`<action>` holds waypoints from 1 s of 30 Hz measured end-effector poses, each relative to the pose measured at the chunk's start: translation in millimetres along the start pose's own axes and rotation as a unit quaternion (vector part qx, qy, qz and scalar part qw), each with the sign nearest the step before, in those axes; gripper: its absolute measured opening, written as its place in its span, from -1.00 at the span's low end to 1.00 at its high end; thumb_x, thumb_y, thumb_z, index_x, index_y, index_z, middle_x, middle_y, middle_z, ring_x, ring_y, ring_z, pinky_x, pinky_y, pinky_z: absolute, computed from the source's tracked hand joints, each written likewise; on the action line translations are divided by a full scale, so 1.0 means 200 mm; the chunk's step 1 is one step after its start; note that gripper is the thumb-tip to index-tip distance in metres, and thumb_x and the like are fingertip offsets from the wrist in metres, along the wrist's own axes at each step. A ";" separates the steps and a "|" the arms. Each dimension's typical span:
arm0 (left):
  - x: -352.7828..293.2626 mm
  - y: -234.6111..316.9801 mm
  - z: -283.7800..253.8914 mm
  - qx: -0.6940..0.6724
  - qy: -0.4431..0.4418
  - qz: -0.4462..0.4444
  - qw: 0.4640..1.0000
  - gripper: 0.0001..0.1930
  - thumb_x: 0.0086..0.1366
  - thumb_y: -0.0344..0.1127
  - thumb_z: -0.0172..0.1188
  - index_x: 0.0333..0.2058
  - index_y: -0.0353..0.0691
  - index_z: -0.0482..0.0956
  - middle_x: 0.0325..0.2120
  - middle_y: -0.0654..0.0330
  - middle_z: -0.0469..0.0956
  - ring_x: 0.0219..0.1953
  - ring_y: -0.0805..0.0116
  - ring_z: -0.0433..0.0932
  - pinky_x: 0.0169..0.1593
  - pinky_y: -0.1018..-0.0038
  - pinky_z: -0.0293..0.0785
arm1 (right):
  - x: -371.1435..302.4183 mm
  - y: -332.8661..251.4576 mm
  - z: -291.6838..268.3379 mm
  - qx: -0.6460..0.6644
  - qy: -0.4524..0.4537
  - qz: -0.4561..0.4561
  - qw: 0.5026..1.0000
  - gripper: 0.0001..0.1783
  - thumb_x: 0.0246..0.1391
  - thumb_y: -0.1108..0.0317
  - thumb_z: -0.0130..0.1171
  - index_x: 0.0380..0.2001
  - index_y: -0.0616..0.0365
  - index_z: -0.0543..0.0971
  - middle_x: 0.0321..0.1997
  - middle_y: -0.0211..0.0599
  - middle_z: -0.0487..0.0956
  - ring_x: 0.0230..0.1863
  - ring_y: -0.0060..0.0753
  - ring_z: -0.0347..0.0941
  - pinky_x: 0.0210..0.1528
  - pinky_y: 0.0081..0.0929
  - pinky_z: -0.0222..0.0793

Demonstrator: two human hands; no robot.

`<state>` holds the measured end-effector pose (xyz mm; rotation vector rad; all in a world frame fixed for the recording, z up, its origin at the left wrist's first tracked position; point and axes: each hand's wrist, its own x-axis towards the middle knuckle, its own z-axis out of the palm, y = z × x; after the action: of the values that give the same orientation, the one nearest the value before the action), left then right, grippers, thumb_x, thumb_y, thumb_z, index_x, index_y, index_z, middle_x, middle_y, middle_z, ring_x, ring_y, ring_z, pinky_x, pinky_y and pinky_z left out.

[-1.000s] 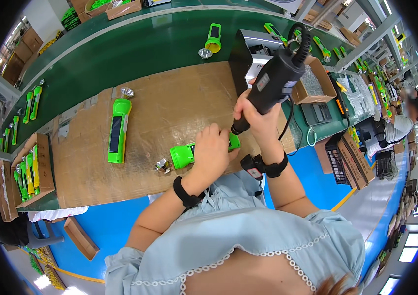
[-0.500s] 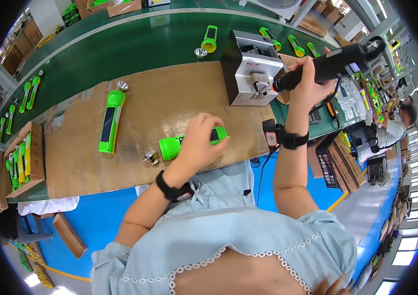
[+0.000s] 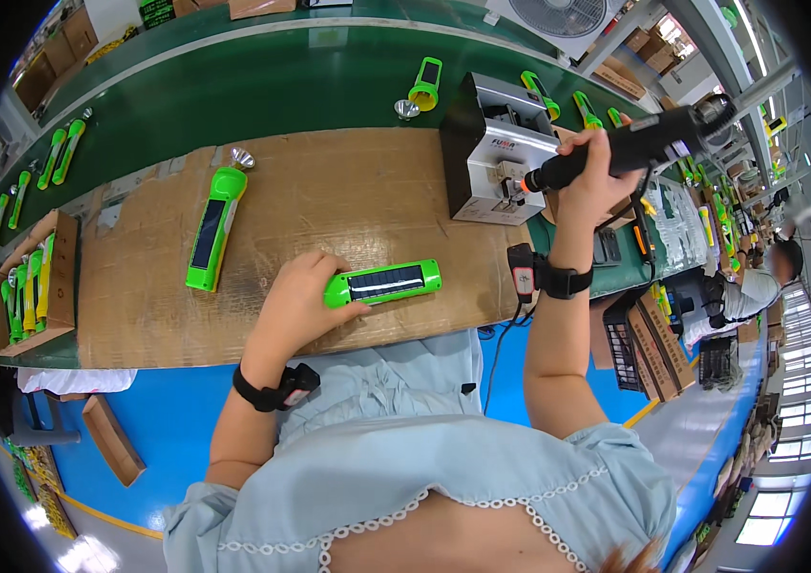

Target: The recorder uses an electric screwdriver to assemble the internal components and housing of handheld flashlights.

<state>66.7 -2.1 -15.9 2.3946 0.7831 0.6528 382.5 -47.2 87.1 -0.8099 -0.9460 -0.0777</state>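
Pale-blue clothing (image 3: 367,454), black wristbands (image 3: 568,281)

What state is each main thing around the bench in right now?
Near flashlight: lying, solar side up.
Left hand: closed around one end of it.
Black power screwdriver: raised, tip at the front of the boxy machine; running or not, can't tell.
Right hand: closed on the screwdriver.
Leftward flashlight: lying on cardboard, untouched.
Reflector: outside its head.
Carton: open, flashlights inside.
Fan: spinning or not, can't tell.

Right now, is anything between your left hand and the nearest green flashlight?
Nothing visible: the left hand holds the green flashlight directly at its left end, on the cardboard sheet.
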 end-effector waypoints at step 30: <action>-0.05 -0.12 0.05 -0.048 0.045 0.012 0.998 -0.55 -0.29 -0.27 0.44 -0.35 -0.23 0.49 -0.36 0.05 0.35 -0.24 0.05 0.39 -0.19 0.29 0.36 | -0.71 -0.32 0.52 0.228 -0.270 0.201 0.913 -0.38 0.05 0.50 0.08 0.09 0.19 0.01 -0.47 -0.20 0.41 -0.51 -0.40 0.40 -0.35 -0.37 0.45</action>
<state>55.4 4.0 -39.9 2.3041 0.7445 0.7936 199.6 -65.5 52.4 -0.5759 -1.2310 0.7388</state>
